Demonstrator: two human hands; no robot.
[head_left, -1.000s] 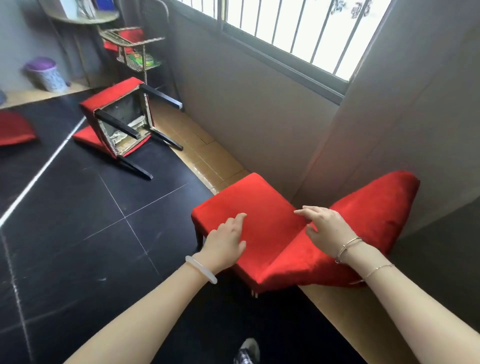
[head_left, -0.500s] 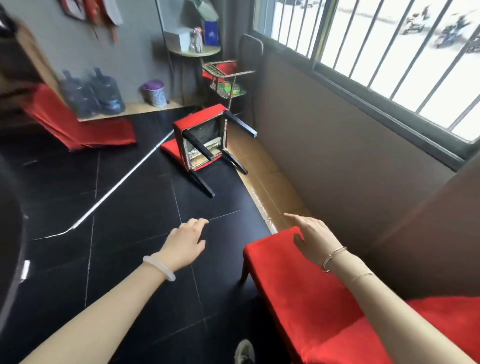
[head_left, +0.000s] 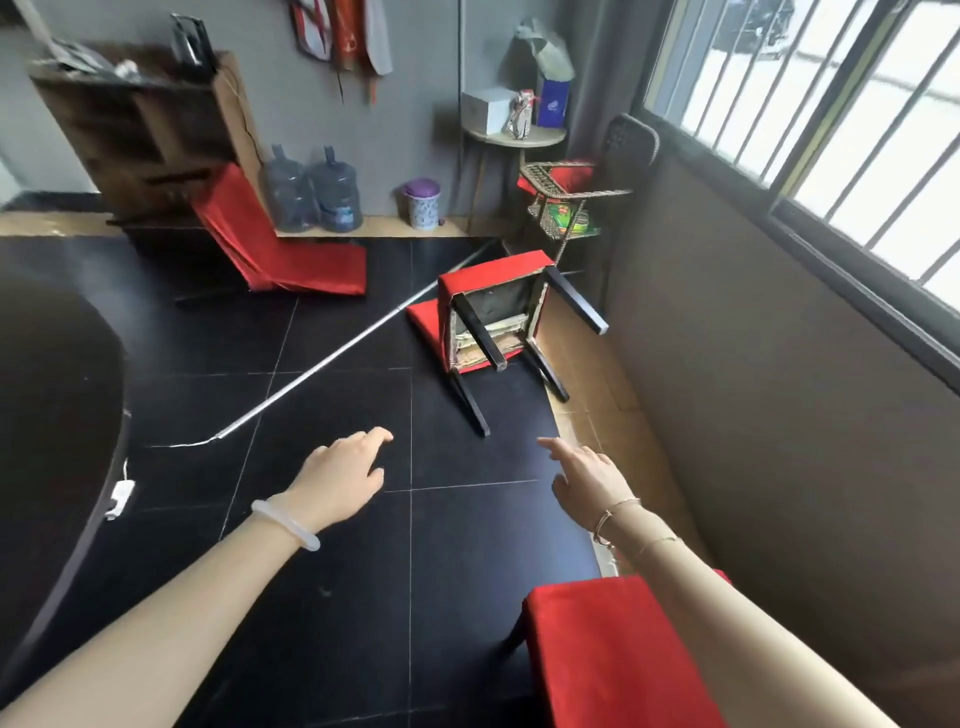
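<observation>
A red upholstered chair (head_left: 491, 317) lies tipped over on the black floor ahead, its black legs pointing toward me and its torn underside showing. My left hand (head_left: 345, 475) and my right hand (head_left: 587, 475) both reach forward over the floor with relaxed fingers, holding nothing, well short of the fallen chair. Under my right forearm at the bottom right stands an upright red chair seat (head_left: 613, 654).
Another red chair (head_left: 270, 244) lies overturned near a dark wooden cabinet (head_left: 140, 130) at the back left. Two water bottles (head_left: 311, 192), a small bin (head_left: 422, 203), a round side table (head_left: 511, 137) and a wicker rack (head_left: 569, 202) line the far wall. A metal rod (head_left: 332, 358) lies on the floor. A dark table edge (head_left: 62, 395) is left.
Both hands have left the near red chair seat and moved forward into the air. My view has swung up and left toward the fallen chair.
</observation>
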